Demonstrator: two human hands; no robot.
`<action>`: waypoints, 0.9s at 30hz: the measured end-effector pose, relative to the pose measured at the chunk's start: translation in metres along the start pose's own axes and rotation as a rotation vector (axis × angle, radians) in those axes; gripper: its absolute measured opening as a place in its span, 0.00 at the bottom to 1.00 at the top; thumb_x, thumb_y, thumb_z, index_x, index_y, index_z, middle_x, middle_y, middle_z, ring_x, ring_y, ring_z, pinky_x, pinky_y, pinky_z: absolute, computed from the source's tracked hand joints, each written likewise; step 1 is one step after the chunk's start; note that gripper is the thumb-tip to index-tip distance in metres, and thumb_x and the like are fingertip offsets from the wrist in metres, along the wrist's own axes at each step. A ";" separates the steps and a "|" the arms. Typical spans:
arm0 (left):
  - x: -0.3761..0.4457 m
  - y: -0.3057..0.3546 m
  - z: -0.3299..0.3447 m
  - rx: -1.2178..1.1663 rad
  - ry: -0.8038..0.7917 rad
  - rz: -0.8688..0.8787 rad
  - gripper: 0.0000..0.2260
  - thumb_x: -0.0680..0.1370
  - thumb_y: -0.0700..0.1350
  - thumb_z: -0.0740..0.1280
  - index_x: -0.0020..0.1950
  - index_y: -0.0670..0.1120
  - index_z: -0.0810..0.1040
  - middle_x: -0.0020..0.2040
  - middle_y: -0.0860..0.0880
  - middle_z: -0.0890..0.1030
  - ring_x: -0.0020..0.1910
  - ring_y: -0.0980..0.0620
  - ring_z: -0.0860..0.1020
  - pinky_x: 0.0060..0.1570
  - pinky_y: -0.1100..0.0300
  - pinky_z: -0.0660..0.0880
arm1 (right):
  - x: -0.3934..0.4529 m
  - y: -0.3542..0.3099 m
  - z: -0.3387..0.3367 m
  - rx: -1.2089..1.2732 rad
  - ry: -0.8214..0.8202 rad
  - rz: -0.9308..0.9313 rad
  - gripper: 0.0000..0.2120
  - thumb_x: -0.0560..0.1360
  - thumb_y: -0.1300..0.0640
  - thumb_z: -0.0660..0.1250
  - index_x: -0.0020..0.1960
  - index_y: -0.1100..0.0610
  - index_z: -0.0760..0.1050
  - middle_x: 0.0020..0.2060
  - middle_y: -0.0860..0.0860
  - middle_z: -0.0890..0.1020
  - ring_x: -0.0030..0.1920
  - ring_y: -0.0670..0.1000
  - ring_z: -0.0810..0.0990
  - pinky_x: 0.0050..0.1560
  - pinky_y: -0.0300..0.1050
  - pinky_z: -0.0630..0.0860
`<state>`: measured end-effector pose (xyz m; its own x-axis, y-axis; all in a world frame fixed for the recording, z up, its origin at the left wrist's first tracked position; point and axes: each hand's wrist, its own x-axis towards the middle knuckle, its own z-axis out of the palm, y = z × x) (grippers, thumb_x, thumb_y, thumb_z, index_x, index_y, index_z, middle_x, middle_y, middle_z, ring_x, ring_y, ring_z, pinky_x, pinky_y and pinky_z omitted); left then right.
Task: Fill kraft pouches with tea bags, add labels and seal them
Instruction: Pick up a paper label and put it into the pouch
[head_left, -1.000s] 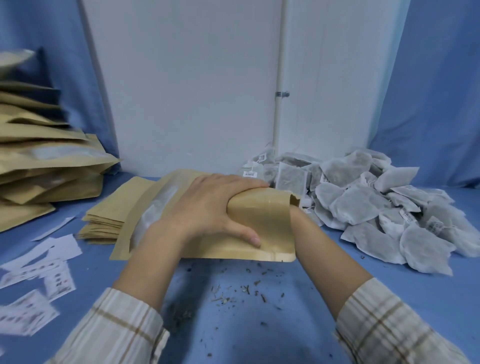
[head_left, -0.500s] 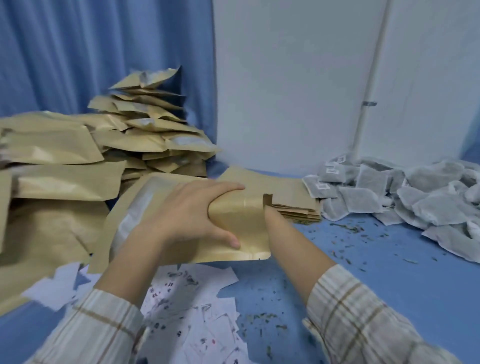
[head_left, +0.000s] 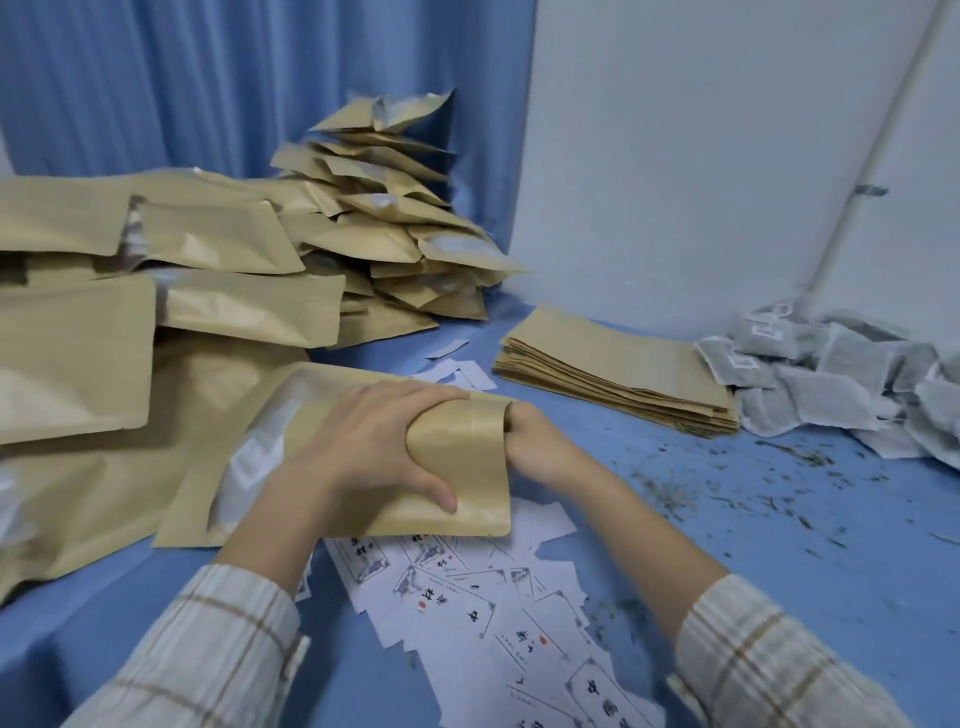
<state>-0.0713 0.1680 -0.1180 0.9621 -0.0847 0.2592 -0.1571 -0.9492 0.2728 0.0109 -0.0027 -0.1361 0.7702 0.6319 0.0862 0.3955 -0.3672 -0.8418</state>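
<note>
While the left hand (head_left: 363, 447) grips the kraft pouch (head_left: 457, 467) just above the scattered labels (head_left: 467, 597), the right hand (head_left: 540, 441) reaches into its mouth, fingers hidden, grip unclear.

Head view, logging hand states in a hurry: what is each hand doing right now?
Left hand: grips the kraft pouch near its open mouth.
Right hand: fingers are inside the pouch mouth, hidden; cannot be told.
</note>
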 end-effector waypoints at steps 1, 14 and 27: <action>0.001 -0.002 0.001 -0.003 -0.011 0.002 0.45 0.48 0.72 0.71 0.63 0.72 0.59 0.62 0.68 0.70 0.61 0.62 0.66 0.56 0.64 0.60 | -0.006 0.010 -0.010 -0.041 0.030 -0.049 0.11 0.75 0.65 0.63 0.54 0.58 0.79 0.47 0.55 0.83 0.48 0.48 0.77 0.51 0.43 0.74; 0.009 -0.009 0.002 -0.104 -0.115 -0.040 0.43 0.46 0.73 0.72 0.59 0.77 0.60 0.59 0.69 0.71 0.59 0.62 0.69 0.55 0.61 0.66 | -0.038 0.063 -0.052 -0.561 -0.209 -0.085 0.18 0.61 0.45 0.77 0.47 0.49 0.79 0.49 0.44 0.79 0.48 0.40 0.74 0.48 0.32 0.69; 0.021 0.027 -0.015 -0.177 -0.160 0.036 0.40 0.46 0.70 0.73 0.56 0.78 0.63 0.52 0.77 0.71 0.55 0.72 0.69 0.51 0.64 0.68 | -0.043 0.006 -0.052 -0.316 0.183 -0.343 0.05 0.67 0.65 0.73 0.40 0.57 0.82 0.32 0.34 0.79 0.37 0.30 0.78 0.43 0.23 0.70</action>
<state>-0.0583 0.1456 -0.0911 0.9761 -0.1775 0.1252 -0.2146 -0.8778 0.4283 0.0065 -0.0681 -0.1173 0.6330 0.6329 0.4457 0.7519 -0.3659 -0.5484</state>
